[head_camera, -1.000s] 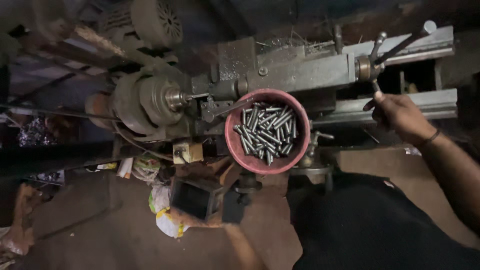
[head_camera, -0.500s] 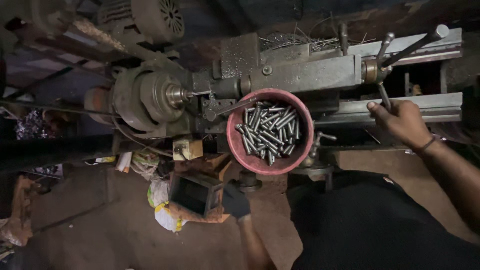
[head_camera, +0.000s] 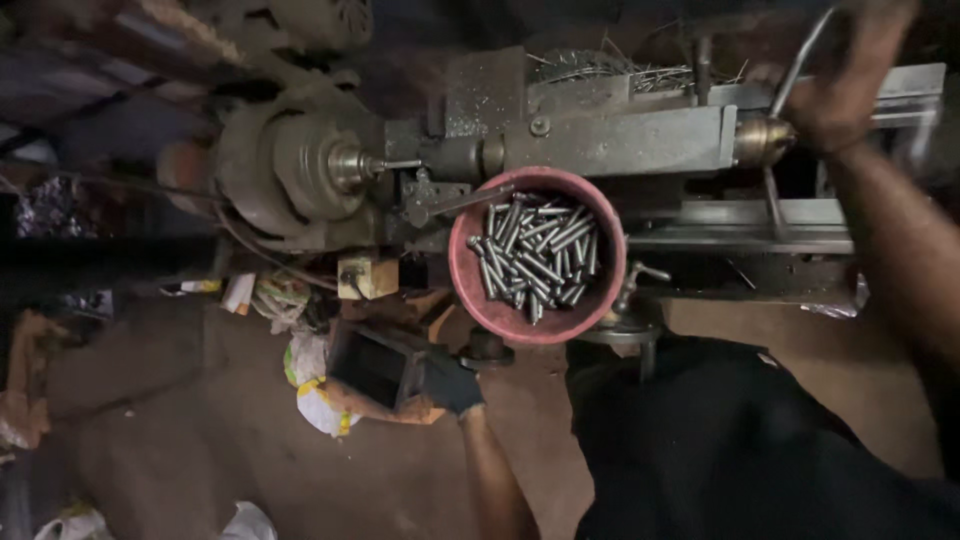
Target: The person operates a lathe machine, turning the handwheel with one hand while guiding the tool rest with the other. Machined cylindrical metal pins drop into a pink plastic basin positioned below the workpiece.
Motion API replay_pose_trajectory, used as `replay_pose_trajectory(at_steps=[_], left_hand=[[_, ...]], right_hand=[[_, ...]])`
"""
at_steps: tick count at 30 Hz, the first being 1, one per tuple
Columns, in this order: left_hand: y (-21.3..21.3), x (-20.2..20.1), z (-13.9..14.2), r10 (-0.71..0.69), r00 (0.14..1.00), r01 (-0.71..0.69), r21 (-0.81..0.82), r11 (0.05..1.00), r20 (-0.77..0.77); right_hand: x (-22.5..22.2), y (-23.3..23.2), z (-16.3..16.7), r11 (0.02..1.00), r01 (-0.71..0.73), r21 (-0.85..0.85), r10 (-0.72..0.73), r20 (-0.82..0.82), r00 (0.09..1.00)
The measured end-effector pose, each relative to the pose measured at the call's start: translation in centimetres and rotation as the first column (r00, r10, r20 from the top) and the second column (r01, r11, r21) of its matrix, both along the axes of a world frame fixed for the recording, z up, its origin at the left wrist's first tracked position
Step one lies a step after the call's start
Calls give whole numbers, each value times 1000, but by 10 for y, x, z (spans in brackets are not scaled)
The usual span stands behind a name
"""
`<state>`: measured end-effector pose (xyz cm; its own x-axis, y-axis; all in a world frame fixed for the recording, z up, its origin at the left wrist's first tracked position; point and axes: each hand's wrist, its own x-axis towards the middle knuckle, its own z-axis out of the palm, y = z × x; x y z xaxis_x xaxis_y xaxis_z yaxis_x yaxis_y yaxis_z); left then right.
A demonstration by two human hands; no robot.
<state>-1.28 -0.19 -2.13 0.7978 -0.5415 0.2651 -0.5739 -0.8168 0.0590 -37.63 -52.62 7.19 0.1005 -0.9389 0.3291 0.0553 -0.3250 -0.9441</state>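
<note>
Looking down at a small lathe (head_camera: 560,140): the right hand (head_camera: 835,85), blurred, is clenched around a turret lever (head_camera: 800,50). The left hand (head_camera: 452,385) grips a dark box (head_camera: 375,362) below. 1 red bowl (head_camera: 470,270) of steel pins (head_camera: 535,255) sits within easy reach.

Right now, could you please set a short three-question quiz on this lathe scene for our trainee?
1. True or false: the red bowl holds metal pins.
2. What does the right hand grip? A) the bowl's rim B) a lever handle at the machine's right end C) the chuck
3. Fill in: the left hand, in a dark glove, holds a dark boxy ____ low beside the machine.

Key
1. True: the bowl is full of grey pins.
2. B: the fingers close round the handle; the picture is blurred there.
3. Container, open on the side that faces the camera.
</note>
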Motion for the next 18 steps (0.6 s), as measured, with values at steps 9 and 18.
replay_pose_trajectory(at_steps=[9, 18], left_hand=[[-153, -25, 250, -925, 378, 877, -305, 372, -41], [-238, -49, 287, -941, 218, 949, 281, 142, -260]], right_hand=[[-35, 19, 19, 816, -100, -569, -292, -556, 779], [-39, 56, 46, 720, -219, -658, -346, -615, 709]])
